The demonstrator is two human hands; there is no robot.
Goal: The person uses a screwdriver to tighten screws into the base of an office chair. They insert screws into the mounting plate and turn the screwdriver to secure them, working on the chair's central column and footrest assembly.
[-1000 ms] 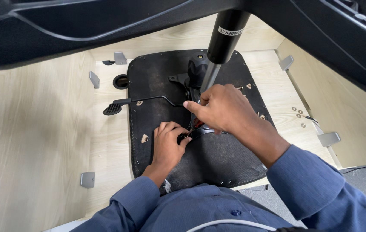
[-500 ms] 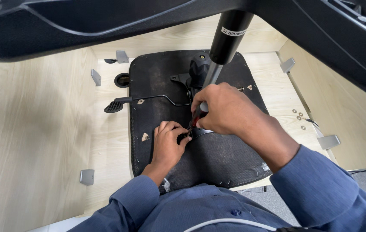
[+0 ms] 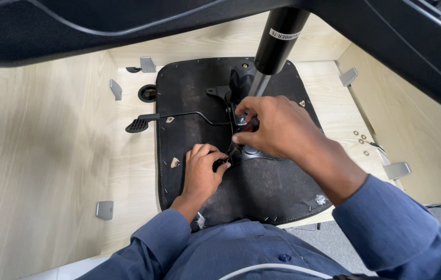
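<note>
So the seat is lying upside down on the wooden worktop, black fabric underside facing up, and the metal mechanism bolted in its middle sits right under both hands. Right hand is on the near side of the mechanism, grip curled narrow around a small tool with a bit of red showing at the fingertips; can't tell exactly what the tool is, the fingers cover most of it. Left hand is just below and to the left of that, grip pinched tight on a small black part at the mechanism's near edge, knuckles resting on the fabric. The gas cylinder sticks up out of the mechanism toward the camera and blocks a chunk of it, and the right hand hides the rest. A lever with a flat paddle runs off to the left over the seat edge. A few washers lie on the wood to the right, well apart from the hands, and grey brackets line the worktop's walls.
</note>
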